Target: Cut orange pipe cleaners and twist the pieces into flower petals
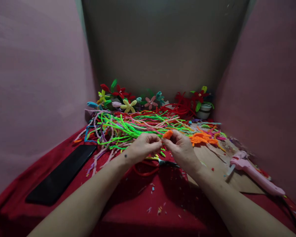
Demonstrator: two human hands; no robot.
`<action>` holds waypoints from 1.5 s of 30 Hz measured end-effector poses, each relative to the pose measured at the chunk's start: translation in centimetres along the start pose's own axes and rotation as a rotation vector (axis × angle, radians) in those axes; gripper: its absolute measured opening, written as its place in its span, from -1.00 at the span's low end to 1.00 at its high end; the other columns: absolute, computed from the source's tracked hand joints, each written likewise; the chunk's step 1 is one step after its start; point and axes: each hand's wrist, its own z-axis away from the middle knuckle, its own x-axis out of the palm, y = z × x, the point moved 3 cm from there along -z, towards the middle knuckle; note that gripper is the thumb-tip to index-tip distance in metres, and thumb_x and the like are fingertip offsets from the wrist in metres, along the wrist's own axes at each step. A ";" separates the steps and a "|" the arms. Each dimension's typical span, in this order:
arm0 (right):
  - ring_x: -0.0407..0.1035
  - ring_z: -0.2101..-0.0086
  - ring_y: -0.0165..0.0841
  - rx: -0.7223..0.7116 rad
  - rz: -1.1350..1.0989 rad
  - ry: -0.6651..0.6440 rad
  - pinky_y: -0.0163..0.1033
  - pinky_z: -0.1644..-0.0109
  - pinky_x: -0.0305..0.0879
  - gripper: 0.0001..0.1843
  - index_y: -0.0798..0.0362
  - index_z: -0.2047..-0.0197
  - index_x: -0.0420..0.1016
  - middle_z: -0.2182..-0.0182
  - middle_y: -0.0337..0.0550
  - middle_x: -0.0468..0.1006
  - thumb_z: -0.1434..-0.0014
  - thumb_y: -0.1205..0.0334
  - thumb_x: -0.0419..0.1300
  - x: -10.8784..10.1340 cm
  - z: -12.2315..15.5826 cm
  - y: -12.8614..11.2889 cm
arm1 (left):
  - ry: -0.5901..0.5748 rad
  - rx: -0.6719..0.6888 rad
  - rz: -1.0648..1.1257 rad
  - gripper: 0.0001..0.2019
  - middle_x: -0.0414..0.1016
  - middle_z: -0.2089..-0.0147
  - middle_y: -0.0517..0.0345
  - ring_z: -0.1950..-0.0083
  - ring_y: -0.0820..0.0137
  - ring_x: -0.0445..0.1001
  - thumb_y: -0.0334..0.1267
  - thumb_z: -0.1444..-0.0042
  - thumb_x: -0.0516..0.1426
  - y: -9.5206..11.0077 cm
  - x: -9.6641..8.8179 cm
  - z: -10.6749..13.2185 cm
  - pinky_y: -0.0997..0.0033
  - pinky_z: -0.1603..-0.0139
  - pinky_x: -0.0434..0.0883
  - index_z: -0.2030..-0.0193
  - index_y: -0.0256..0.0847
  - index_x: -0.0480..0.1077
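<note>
My right hand (181,146) pinches a small orange pipe-cleaner petal (167,134), which pokes up between thumb and forefinger. Close against it, my left hand (148,144) is closed too, its fingertips meeting at the petal's lower end; the exact grip there is too small to see clearly. Behind both hands spreads a heap of loose pipe cleaners (128,128), mostly bright green, with pink, lilac and other colours. More orange pipe-cleaner pieces (203,139) lie just right of my right hand. Below the hands is a pair of scissors (148,168) with red handles, partly hidden by my right hand.
A black phone-like slab (61,174) lies at left on the red cloth (138,210). At right, a pink glue gun (254,172) rests over a cardboard sheet (212,161). Finished pipe-cleaner flowers (129,106) and a small white pot (203,111) stand at the back. Clippings dot the cloth.
</note>
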 end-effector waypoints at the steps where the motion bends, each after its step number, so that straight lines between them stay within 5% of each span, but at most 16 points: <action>1: 0.17 0.52 -0.47 0.036 -0.011 0.018 -0.33 0.41 0.13 -0.94 0.10 0.50 0.32 0.58 -0.29 0.32 0.05 0.31 0.15 0.0 0.0 0.1 | 0.066 0.112 -0.259 -0.85 0.32 0.52 0.16 0.46 0.45 0.30 -0.29 -0.04 0.02 0.3 0.0 0.0 0.41 0.42 0.30 0.47 -0.30 0.32; 5: 0.09 0.65 -0.53 0.320 -0.327 0.030 -0.36 0.55 0.05 -0.85 0.09 0.60 0.27 0.70 -0.38 0.23 0.18 0.32 0.22 0.4 -0.1 1.4 | 0.216 0.516 -1.106 -0.84 0.36 0.40 0.05 0.31 0.31 0.31 -0.39 -0.10 -0.04 1.3 1.2 0.8 0.30 0.32 0.28 0.39 -0.27 0.34; 8: 0.10 0.67 -0.53 0.497 -0.632 -0.024 -0.35 0.57 0.09 -0.79 0.10 0.61 0.27 0.71 -0.39 0.24 0.27 0.32 0.27 0.9 0.0 2.1 | 0.261 0.618 -1.244 -0.81 0.36 0.38 0.04 0.28 0.28 0.30 -0.35 -0.15 -0.08 1.6 1.7 1.3 0.25 0.27 0.29 0.36 -0.25 0.34; 12: 0.13 0.66 -0.54 0.415 -0.640 -0.015 -0.37 0.57 0.08 -0.81 0.11 0.57 0.32 0.69 -0.37 0.28 0.24 0.30 0.28 0.5 -0.4 2.0 | 0.337 0.439 -0.808 -0.83 0.39 0.17 -0.04 0.10 0.27 0.31 -0.42 -0.03 0.00 1.5 0.9 0.8 0.23 0.08 0.28 0.22 -0.29 0.34; 16: 0.17 0.64 -0.51 0.240 -0.410 -0.015 -0.36 0.54 0.10 -0.88 0.11 0.55 0.32 0.68 -0.36 0.31 0.13 0.29 0.22 0.1 -0.7 1.2 | -0.012 0.054 -0.082 -0.76 0.47 0.22 0.03 0.20 0.34 0.42 -0.31 -0.04 -0.01 0.3 0.5 -0.3 0.33 0.17 0.35 0.17 -0.30 0.37; 19: 0.19 0.61 -0.50 0.145 -0.210 -0.028 -0.35 0.50 0.13 -0.92 0.10 0.53 0.32 0.65 -0.35 0.32 0.09 0.31 0.18 0.0 -0.6 0.8 | -0.162 -0.110 0.205 -0.68 0.50 0.37 0.01 0.36 0.37 0.45 -0.14 -0.11 -0.05 -0.3 0.3 -0.3 0.38 0.32 0.37 0.31 -0.35 0.41; 22: 0.19 0.58 -0.49 0.092 -0.111 -0.016 -0.35 0.47 0.14 -0.95 0.10 0.51 0.33 0.62 -0.34 0.33 0.07 0.33 0.15 0.1 -0.4 0.5 | -0.160 -0.134 0.181 -0.67 0.48 0.46 0.02 0.48 0.42 0.42 -0.11 -0.10 -0.04 -0.4 0.3 -0.2 0.42 0.41 0.35 0.38 -0.35 0.39; 28: 0.13 0.65 -0.52 0.264 -0.370 0.049 -0.36 0.56 0.09 -0.88 0.10 0.54 0.31 0.69 -0.38 0.27 0.12 0.28 0.20 0.3 -0.3 1.5 | 0.221 0.186 -0.759 -0.73 0.46 0.45 -0.01 0.39 0.33 0.41 -0.24 -0.13 -0.06 0.5 1.1 0.6 0.39 0.35 0.27 0.43 -0.29 0.38; 30: 0.14 0.65 -0.53 0.288 -0.470 0.031 -0.37 0.56 0.10 -0.87 0.11 0.55 0.33 0.67 -0.37 0.29 0.14 0.28 0.22 0.5 -0.3 1.7 | 0.234 0.223 -0.829 -0.74 0.46 0.42 0.01 0.38 0.35 0.40 -0.24 -0.14 -0.07 0.6 1.4 0.6 0.41 0.35 0.24 0.38 -0.27 0.39; 36: 0.17 0.62 -0.54 0.281 -0.517 -0.059 -0.39 0.55 0.10 -0.82 0.11 0.50 0.37 0.62 -0.32 0.35 0.10 0.19 0.25 0.3 -0.4 1.5 | 0.101 0.011 -0.293 -0.71 0.28 0.68 0.25 0.64 0.54 0.21 -0.21 -0.09 -0.04 0.5 0.6 0.2 0.55 0.57 0.11 0.59 -0.24 0.29; 39: 0.16 0.64 -0.54 0.269 -0.483 -0.050 -0.38 0.57 0.10 -0.78 0.11 0.47 0.37 0.61 -0.31 0.37 0.08 0.12 0.24 -0.1 -0.7 1.5 | -0.006 -0.100 -0.006 -0.81 0.24 0.71 0.32 0.69 0.56 0.15 -0.23 -0.04 -0.01 0.7 0.8 0.2 0.57 0.64 0.08 0.49 -0.24 0.33; 45: 0.22 0.61 -0.51 0.214 -0.484 -0.133 -0.37 0.52 0.14 -0.79 0.11 0.53 0.32 0.65 -0.33 0.36 0.10 0.22 0.27 0.0 -0.7 1.5 | -0.060 -0.135 0.192 -0.79 0.23 0.75 0.32 0.72 0.61 0.11 -0.22 -0.01 0.03 1.1 1.1 0.4 0.59 0.64 0.07 0.54 -0.28 0.31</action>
